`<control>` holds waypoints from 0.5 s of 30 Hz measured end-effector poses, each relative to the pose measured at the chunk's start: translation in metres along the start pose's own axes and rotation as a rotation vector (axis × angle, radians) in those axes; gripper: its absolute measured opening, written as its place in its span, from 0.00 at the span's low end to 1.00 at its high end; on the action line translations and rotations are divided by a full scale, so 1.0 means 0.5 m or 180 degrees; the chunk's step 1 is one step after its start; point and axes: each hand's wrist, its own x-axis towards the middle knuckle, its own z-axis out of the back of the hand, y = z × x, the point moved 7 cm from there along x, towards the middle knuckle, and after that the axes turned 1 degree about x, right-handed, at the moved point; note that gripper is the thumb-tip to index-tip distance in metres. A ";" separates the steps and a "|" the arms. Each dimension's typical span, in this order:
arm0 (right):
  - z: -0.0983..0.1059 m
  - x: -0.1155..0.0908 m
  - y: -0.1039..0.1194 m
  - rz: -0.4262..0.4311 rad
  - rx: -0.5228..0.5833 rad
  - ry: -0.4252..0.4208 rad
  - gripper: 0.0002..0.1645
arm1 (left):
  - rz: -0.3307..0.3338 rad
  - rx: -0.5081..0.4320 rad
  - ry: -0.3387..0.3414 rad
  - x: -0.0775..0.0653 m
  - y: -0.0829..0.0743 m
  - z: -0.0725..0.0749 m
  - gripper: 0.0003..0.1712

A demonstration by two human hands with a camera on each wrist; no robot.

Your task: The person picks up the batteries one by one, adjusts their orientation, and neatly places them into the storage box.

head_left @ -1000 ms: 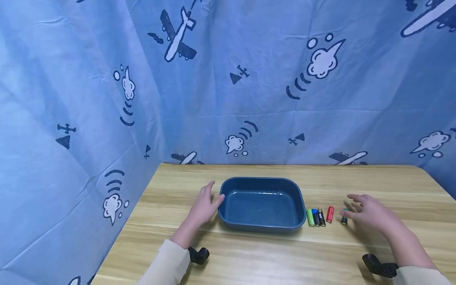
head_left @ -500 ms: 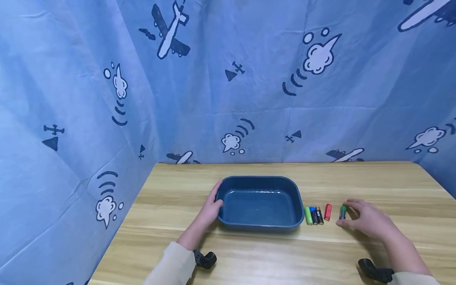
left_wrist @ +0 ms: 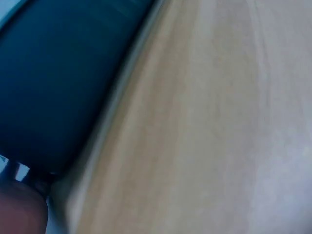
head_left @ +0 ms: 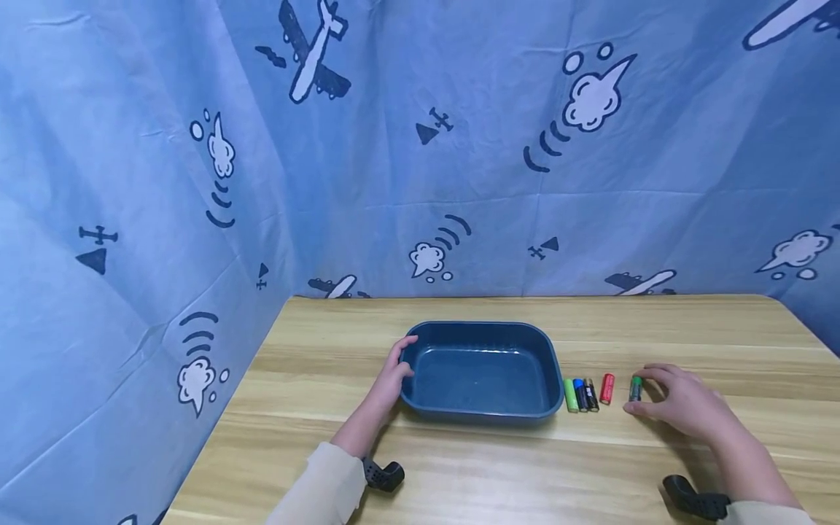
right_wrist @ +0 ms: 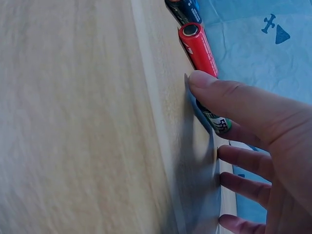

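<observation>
A dark blue plastic basin (head_left: 482,417) stands on the table. My left hand (head_left: 389,379) holds its left rim, the thumb (left_wrist: 22,207) showing beside the dark wall in the left wrist view. To the right, my right hand (head_left: 679,399) pinches a green-and-black battery (head_left: 636,389) lengthwise, thumb at the near end and index finger at the far end. In the right wrist view the thumb partly hides this battery (right_wrist: 220,122), and the other fingers are spread. It appears to lie on the table.
Between basin and right hand lie a red battery (head_left: 607,389), a light green battery (head_left: 571,396), a blue-and-black battery (head_left: 580,395) and a black battery (head_left: 591,394). A blue printed cloth (head_left: 485,160) hangs behind the wooden table (head_left: 499,467).
My left hand has moved in from beside the basin and taken hold of its rim. My right hand has come down, thumb and index finger closing on the ends of the green-and-black battery.
</observation>
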 end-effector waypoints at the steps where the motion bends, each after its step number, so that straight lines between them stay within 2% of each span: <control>1: 0.001 0.000 0.000 0.0004 0.0025 0.0006 0.54 | -0.0023 -0.0082 0.0018 0.006 0.012 0.000 0.35; 6: 0.004 0.005 -0.001 -0.0026 0.0173 0.0016 0.55 | -0.0090 -0.0264 0.0037 0.027 0.056 0.004 0.37; 15: 0.013 0.006 -0.007 -0.0243 0.0582 -0.0200 0.51 | -0.0149 -0.0269 0.0065 0.023 0.054 0.001 0.38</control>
